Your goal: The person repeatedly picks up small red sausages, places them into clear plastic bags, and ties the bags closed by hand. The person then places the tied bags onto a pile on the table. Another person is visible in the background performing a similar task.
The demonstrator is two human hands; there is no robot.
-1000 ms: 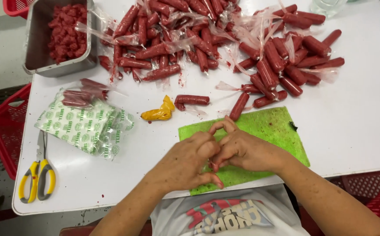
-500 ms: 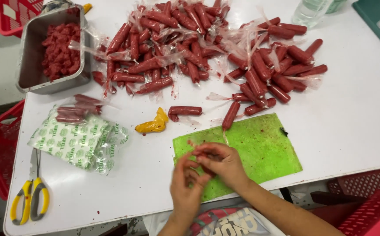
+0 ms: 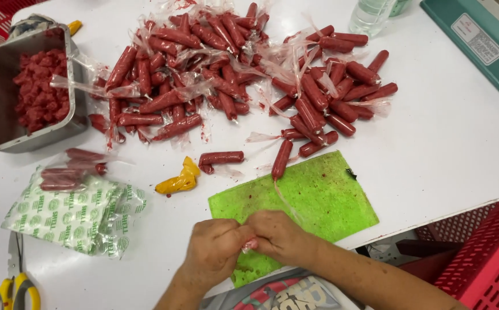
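Observation:
My left hand point(image 3: 215, 252) and my right hand point(image 3: 281, 236) meet over the near edge of a green cutting mat point(image 3: 318, 195). Between their fingertips they pinch a small pinkish plastic-wrapped piece point(image 3: 250, 245), mostly hidden by the fingers. A thin clear plastic strand runs from my right hand up to a red wrapped sausage point(image 3: 282, 159) lying at the mat's far edge. Another wrapped sausage point(image 3: 221, 158) lies just left of it, beside a crumpled yellow bag point(image 3: 179, 179).
A large heap of wrapped red sausages point(image 3: 232, 69) covers the far table. A metal tray of minced meat point(image 3: 5, 123) stands at far left. A printed bag pack point(image 3: 71, 215) lies left, yellow scissors point(image 3: 14, 290) near the corner, a teal machine point(image 3: 479, 40) far right, red crates point(image 3: 485, 258).
My hands have stayed together at the mat's near edge, fingers shifting on the small piece. The camera view has drifted, showing more of the table's right side.

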